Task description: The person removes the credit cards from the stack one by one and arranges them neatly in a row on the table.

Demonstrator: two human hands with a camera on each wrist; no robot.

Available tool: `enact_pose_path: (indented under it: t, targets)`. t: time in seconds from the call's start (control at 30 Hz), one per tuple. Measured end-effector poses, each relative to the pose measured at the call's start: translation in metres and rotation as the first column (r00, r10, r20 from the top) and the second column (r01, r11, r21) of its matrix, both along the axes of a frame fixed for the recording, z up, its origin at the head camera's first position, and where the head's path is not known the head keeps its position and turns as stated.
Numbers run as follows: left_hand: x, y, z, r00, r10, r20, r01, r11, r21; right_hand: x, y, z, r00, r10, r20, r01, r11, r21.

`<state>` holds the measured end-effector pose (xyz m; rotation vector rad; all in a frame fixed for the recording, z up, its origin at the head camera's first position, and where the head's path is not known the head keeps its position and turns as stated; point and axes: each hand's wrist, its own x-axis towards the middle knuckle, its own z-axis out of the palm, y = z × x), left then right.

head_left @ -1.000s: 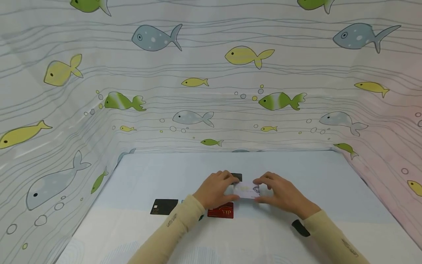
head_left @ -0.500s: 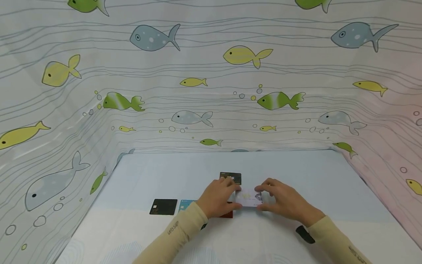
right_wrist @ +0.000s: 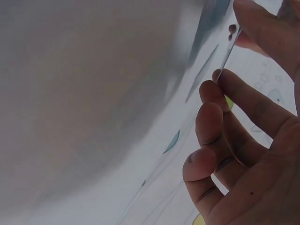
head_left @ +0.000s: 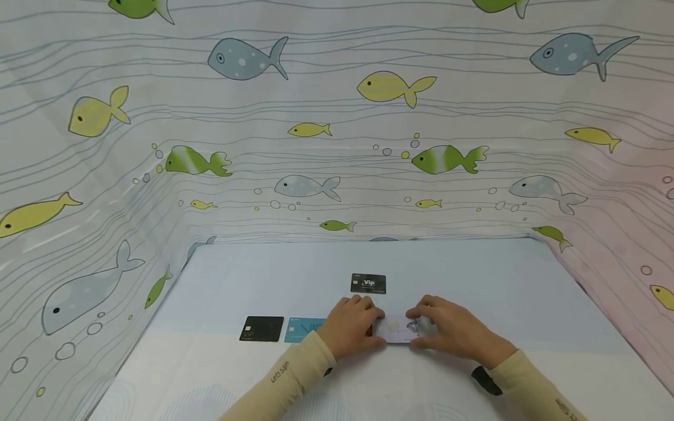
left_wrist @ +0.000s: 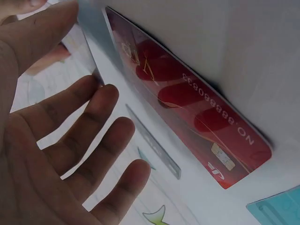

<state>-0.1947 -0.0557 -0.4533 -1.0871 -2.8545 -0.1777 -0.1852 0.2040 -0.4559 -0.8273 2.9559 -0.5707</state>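
A pale white-lilac VIP card (head_left: 397,331) is held by its two short sides between both hands. My left hand (head_left: 350,327) pinches the left end with thumb and forefinger. At the right end, my right hand (head_left: 455,328) does the same; the right wrist view shows the card (right_wrist: 228,55) almost edge-on. Right beside the left hand lies a red card (left_wrist: 187,98), mostly covered by that hand in the head view. Left of it are a light blue VIP card (head_left: 301,330), partly behind the hand, and a black VIP card (head_left: 261,328).
Behind the hands, another black Vip card (head_left: 368,283) lies alone on the pale cloth-covered table (head_left: 263,269). Fish-patterned curtains (head_left: 337,158) close in the back and both sides.
Both hands have brought the white card toward the person, level with the row of cards. The black card at the back has come fully into sight; the red one is now largely covered.
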Motion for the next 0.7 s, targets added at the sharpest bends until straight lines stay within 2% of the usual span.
enact_pose_path:
  t: [0.13, 0.47, 0.7]
  targets:
    - [-0.0004, 0.0013, -0.0009, 1.000, 0.005, 0.024, -0.005, 1.000, -0.012, -0.0001, -0.0007, -0.0021, 1.000, -0.003, 0.002, 0.003, 1.000, 0.010]
    - [-0.0039, 0.0035, -0.0091, 1.000, -0.008, 0.009, 0.009, 1.000, -0.027, 0.0001, 0.0002, -0.0048, 1.000, -0.005, 0.003, 0.004, 1.000, 0.025]
    - [-0.0043, 0.0062, -0.0063, 1.000, -0.016, 0.008, 0.017, 0.999, -0.045, 0.0000, -0.0001, -0.0049, 1.000, -0.004, 0.016, 0.003, 0.999, 0.039]
